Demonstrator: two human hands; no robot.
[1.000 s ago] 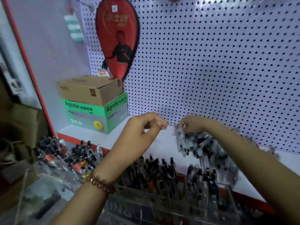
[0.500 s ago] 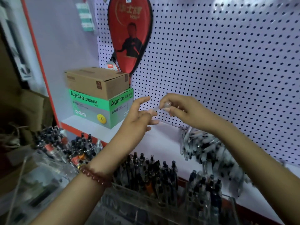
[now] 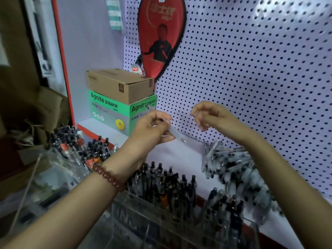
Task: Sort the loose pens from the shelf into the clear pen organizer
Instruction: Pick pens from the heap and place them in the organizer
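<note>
Two boxes (image 3: 118,97) stand stacked at the left end of the shelf (image 3: 179,159). Next to them the left hand (image 3: 152,128) has its grip closed around one clear pen (image 3: 174,132), held slanted in the air above the shelf, with the fingers covering only its middle part. I judge that such a smooth barrel can slip or turn on the way down. Below, the clear pen organizer (image 3: 140,218) is crowded with upright pens, so the new one may hit their caps and stay out, or drop behind the organizer. The right hand (image 3: 210,117) has its grip loosely curled and empty, near the pen but apart. Under its forearm lies the pile of loose pens (image 3: 233,169); an arm passing low could push some over the shelf edge
</note>
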